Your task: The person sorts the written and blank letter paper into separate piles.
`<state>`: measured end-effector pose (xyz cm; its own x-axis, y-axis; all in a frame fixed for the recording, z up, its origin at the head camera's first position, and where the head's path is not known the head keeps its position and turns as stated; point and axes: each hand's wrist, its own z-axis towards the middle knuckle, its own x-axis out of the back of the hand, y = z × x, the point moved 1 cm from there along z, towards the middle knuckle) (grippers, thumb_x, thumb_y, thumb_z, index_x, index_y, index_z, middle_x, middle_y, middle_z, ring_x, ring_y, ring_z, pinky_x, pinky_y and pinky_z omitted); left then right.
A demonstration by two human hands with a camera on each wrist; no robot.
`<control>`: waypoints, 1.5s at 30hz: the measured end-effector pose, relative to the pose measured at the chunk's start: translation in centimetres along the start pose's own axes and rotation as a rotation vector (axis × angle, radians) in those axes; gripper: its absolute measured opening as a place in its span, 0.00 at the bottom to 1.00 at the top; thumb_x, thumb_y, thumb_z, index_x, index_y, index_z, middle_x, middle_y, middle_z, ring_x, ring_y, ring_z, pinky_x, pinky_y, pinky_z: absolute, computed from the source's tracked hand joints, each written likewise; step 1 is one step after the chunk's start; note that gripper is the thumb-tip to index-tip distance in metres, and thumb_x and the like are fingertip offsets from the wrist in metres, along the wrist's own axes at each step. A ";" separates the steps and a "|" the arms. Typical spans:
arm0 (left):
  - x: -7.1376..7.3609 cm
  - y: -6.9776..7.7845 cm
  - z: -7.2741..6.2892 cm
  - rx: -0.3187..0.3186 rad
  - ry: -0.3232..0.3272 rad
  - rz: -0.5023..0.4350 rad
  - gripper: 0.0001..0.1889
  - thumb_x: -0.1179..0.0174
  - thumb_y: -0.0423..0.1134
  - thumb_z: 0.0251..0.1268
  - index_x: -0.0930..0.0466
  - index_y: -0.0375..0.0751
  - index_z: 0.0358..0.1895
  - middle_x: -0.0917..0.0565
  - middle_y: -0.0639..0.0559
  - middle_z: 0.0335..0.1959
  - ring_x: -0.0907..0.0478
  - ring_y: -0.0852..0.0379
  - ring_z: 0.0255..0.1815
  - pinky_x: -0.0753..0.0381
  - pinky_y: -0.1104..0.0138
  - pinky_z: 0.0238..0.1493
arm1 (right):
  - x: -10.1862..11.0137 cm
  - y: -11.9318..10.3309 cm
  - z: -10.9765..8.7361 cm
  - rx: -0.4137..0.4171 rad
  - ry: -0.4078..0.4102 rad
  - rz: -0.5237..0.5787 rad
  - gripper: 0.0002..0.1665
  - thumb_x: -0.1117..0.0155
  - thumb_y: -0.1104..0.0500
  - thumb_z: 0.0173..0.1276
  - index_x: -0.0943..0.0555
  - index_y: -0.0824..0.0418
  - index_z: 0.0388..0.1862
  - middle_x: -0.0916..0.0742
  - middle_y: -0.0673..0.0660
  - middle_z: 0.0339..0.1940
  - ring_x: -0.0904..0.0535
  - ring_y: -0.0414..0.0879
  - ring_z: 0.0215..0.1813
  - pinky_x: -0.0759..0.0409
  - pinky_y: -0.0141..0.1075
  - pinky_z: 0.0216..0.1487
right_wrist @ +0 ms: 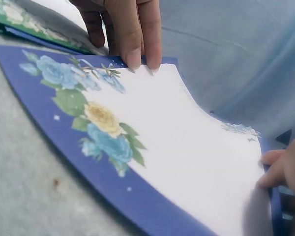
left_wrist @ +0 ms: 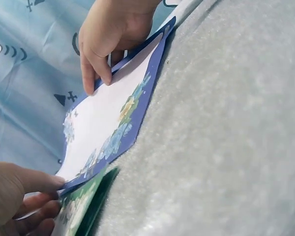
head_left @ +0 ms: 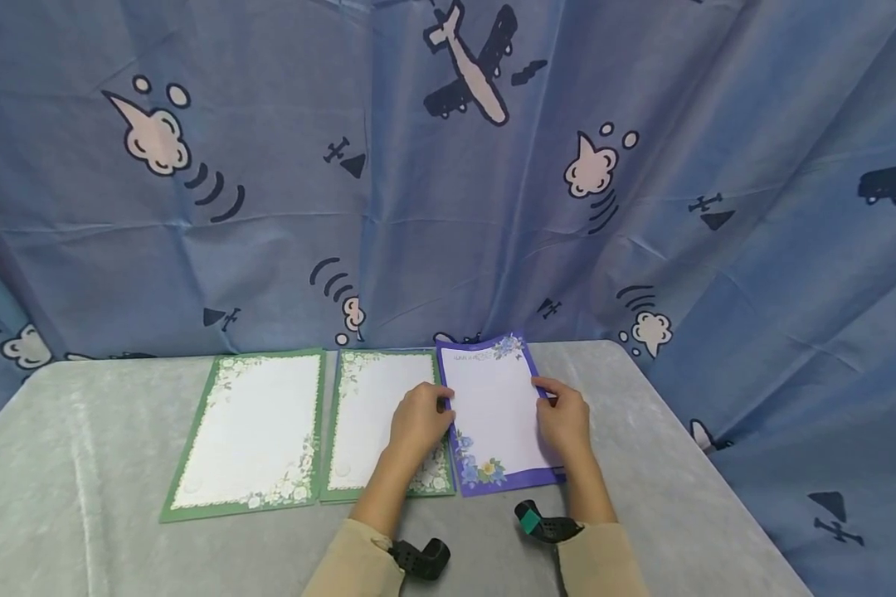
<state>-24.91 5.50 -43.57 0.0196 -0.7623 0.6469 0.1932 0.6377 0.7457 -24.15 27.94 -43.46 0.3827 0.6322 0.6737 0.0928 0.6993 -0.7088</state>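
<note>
A sheet of letter paper (head_left: 496,414) with a purple border and blue and yellow flowers lies at the right of a row. Its left edge is pinched by my left hand (head_left: 420,421), thumb on top in the left wrist view. My right hand (head_left: 565,419) pinches the opposite edge, with fingers (left_wrist: 105,73) over the white face. Between the hands the sheet (right_wrist: 187,137) bows, its middle dipping. Partly under my left hand and forearm is a green-bordered floral sheet (head_left: 373,398), apparently on a stack. Another green-bordered sheet (head_left: 257,431) lies to its left.
A grey cloth-covered table (head_left: 104,464) carries the sheets. Behind it and to the right hangs a blue curtain (head_left: 269,191) printed with planes and clouds, close to the far table edge. Black wrist devices (head_left: 421,560) sit at both sleeves.
</note>
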 end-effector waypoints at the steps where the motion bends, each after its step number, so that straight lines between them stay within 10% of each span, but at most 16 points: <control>1: -0.1 -0.1 0.0 0.003 0.000 0.003 0.15 0.29 0.32 0.58 0.11 0.38 0.49 0.11 0.41 0.48 0.14 0.44 0.48 0.16 0.54 0.48 | -0.1 0.1 0.0 0.002 0.000 -0.001 0.25 0.47 0.71 0.65 0.16 0.64 0.59 0.14 0.67 0.57 0.15 0.58 0.49 0.23 0.39 0.44; 6: -0.3 -0.5 0.2 0.000 0.001 0.015 0.16 0.28 0.33 0.56 0.11 0.38 0.49 0.11 0.42 0.45 0.18 0.52 0.38 0.19 0.58 0.41 | -0.4 0.3 -0.1 0.015 0.003 -0.022 0.24 0.47 0.71 0.65 0.16 0.66 0.58 0.12 0.69 0.50 0.18 0.57 0.45 0.24 0.43 0.46; 14: -0.4 -0.3 0.0 0.008 0.002 -0.011 0.17 0.28 0.32 0.56 0.12 0.36 0.50 0.12 0.39 0.50 0.15 0.42 0.52 0.16 0.52 0.52 | -0.4 0.3 -0.3 -0.018 -0.015 -0.057 0.21 0.44 0.66 0.70 0.18 0.67 0.60 0.15 0.71 0.57 0.19 0.63 0.58 0.22 0.55 0.60; 24: -0.1 0.0 0.0 0.007 0.002 -0.043 0.18 0.31 0.31 0.59 0.14 0.33 0.53 0.11 0.43 0.36 0.26 0.58 0.28 0.26 0.66 0.32 | -0.3 0.5 -0.3 -0.059 0.007 -0.089 0.20 0.40 0.63 0.70 0.17 0.67 0.58 0.13 0.70 0.52 0.18 0.63 0.55 0.23 0.56 0.58; 45: -1.0 -0.8 0.1 -0.024 0.054 -0.026 0.15 0.30 0.29 0.57 0.11 0.35 0.49 0.11 0.42 0.43 0.21 0.57 0.32 0.23 0.65 0.35 | -0.8 0.8 -0.1 -0.121 -0.007 -0.062 0.20 0.43 0.63 0.73 0.18 0.67 0.60 0.16 0.70 0.61 0.21 0.64 0.65 0.26 0.57 0.68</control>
<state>-25.19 5.74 -44.83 0.0673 -0.7838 0.6174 0.2182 0.6154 0.7574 -24.28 27.97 -44.60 0.3664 0.5916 0.7181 0.2262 0.6920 -0.6855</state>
